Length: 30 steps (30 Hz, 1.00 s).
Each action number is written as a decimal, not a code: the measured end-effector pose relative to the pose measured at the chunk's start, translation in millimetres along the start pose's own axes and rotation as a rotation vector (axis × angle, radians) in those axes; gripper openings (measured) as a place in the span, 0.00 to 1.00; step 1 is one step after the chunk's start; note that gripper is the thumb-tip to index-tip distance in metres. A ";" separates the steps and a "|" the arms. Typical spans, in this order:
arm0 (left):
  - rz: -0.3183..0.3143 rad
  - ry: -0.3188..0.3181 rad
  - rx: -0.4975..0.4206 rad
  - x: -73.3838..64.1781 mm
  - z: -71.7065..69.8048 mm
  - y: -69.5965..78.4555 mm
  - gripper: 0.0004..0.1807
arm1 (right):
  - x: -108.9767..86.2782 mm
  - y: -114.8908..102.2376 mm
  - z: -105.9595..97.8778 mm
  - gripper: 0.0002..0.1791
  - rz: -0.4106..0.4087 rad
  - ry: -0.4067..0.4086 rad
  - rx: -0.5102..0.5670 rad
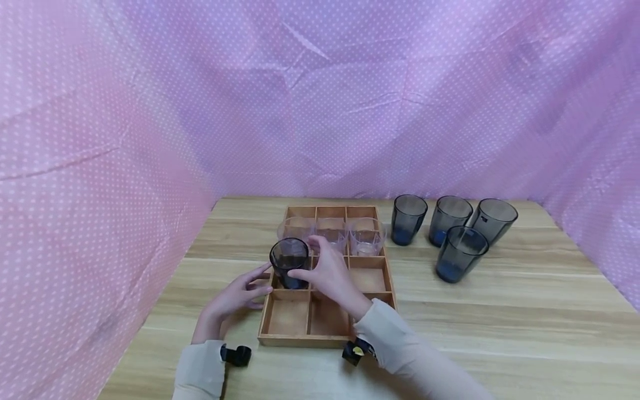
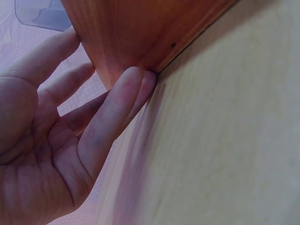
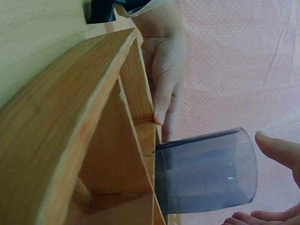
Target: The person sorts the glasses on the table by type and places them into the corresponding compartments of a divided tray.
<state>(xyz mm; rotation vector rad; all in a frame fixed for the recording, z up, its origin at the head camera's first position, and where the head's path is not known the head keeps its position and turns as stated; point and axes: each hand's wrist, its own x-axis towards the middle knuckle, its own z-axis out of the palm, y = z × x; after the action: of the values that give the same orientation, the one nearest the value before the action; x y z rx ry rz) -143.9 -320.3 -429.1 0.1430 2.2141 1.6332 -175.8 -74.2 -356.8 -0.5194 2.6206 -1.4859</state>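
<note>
A dark tinted glass (image 1: 289, 256) stands upright in a left-hand compartment of the wooden divided tray (image 1: 300, 341). Around its right side is my right hand (image 1: 331, 276), thumb and fingers spread. In the right wrist view, a gap shows between that hand (image 3: 283, 152) and the glass (image 3: 208, 173). My left hand (image 1: 235, 297) rests against the tray's left side, its fingers extended. Up close in the left wrist view, the fingertips of this hand (image 2: 51, 150) touch the outer tray wall (image 2: 126, 37) near the tabletop.
Three clear cups (image 1: 367, 239) sit in a row across the tray, behind the dark glass. Several more dark glasses (image 1: 460, 253) stand on the wooden table (image 1: 500, 322) to the right. Pink dotted cloth (image 1: 320, 111) hangs behind and at both sides.
</note>
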 end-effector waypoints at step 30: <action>0.021 0.024 0.020 1.2 8.6 -7.7 0.41 | -21.9 52.8 -67.2 0.38 0.031 0.098 0.050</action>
<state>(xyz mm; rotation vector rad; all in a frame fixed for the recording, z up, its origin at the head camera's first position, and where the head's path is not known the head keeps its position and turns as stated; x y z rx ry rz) -140.7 -314.7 -438.7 0.1535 2.2545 1.6319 -184.4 12.9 -368.3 -0.4095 2.6430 -1.6021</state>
